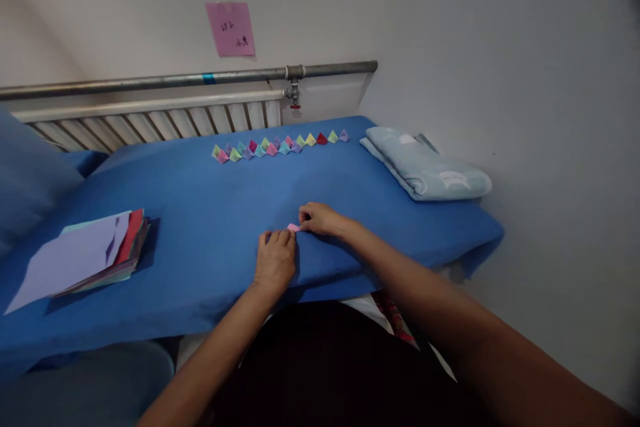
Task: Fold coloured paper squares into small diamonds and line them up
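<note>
A small piece of pink paper lies on the blue-covered surface, between my two hands near the front edge. My left hand rests over its left end with the fingers bent and close together, pressing on the paper. At the right end, my right hand pinches the paper between thumb and fingertips. Much of the pink piece is hidden under the fingers. Farther back, small folded paper pieces in many colours stand in two adjoining rows.
A stack of coloured paper sits on the left. A folded light-blue blanket lies at the right by the wall. Behind are a radiator, a metal pipe and a pink note.
</note>
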`<state>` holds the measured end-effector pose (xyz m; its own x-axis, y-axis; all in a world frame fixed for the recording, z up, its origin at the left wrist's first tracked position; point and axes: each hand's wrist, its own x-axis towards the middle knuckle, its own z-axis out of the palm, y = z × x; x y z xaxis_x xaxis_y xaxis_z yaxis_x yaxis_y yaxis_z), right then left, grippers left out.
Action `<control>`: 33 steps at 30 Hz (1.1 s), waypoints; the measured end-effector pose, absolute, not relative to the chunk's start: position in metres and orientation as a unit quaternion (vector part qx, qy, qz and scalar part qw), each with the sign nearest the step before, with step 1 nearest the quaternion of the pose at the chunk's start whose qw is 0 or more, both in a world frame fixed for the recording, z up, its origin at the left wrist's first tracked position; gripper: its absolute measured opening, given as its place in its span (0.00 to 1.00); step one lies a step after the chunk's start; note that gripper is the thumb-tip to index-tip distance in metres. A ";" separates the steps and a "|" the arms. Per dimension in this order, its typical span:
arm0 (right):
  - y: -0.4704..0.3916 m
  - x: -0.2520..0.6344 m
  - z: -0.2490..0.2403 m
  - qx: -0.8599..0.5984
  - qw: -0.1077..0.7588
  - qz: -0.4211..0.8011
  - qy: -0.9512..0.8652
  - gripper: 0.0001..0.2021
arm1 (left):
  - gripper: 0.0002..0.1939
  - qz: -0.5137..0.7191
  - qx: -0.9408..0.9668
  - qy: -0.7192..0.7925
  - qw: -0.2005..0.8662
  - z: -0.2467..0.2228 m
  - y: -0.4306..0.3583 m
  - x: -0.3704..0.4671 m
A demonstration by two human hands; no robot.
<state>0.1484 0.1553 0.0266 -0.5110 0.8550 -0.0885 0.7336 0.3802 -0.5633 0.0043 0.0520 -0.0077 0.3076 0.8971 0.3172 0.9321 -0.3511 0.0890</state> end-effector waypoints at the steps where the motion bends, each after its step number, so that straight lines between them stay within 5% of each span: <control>1: 0.155 0.148 0.026 -0.482 0.108 0.277 -0.824 0.08 | 0.21 -0.159 -0.807 -0.566 0.054 -0.009 0.052 0.005; 13: 0.134 0.152 0.023 -0.486 0.180 0.231 -0.824 0.05 | 0.20 -0.222 -0.795 -0.555 0.097 -0.014 0.045 0.003; 28: 0.109 0.149 0.007 -0.495 0.262 0.215 -0.800 0.10 | 0.08 -0.449 -0.671 -0.577 -0.119 -0.021 0.051 -0.014; 33: 0.107 0.148 0.005 -0.487 0.284 0.213 -0.798 0.09 | 0.19 -0.468 -0.633 -0.603 -0.131 -0.023 0.072 -0.020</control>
